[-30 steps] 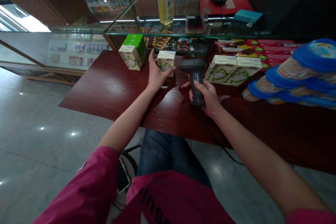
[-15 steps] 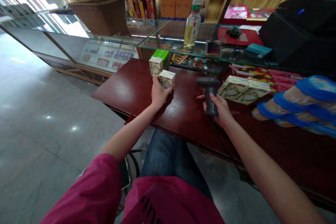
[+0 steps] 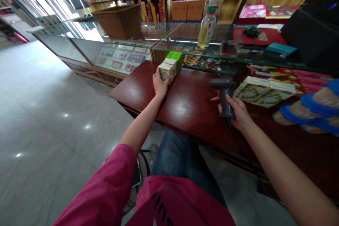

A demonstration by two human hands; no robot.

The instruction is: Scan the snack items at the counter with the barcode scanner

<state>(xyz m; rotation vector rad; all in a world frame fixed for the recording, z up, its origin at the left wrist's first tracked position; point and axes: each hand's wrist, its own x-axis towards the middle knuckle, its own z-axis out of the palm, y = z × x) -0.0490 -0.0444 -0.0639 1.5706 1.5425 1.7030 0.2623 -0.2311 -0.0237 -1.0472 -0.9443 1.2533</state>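
My left hand [image 3: 160,84] grips a small white carton [image 3: 166,70] with green leaf print, thumb on one side and fingers on the other. Directly behind it stands another white carton [image 3: 172,63], and past that a bright green box [image 3: 176,56], all in one row at the back of the dark red wooden table [image 3: 132,84]. In my right hand [image 3: 237,111] is a grey barcode scanner [image 3: 224,95], held upright by its handle, its cord hanging down over the table's front. Beside the scanner on the right lie two larger leaf-printed cartons [image 3: 261,90].
Blue-lidded tubs [image 3: 304,107] are stacked at the right. Behind the table runs a glass display counter [image 3: 180,39] bearing a bottle of yellow liquid [image 3: 206,28], a wicker basket [image 3: 119,21] and a black machine [image 3: 315,31]. Below the table are my legs and a chair.
My left hand has moved the white carton away from me, up against the other white carton in the row. My right hand still holds the scanner. The camera view has turned slightly left.
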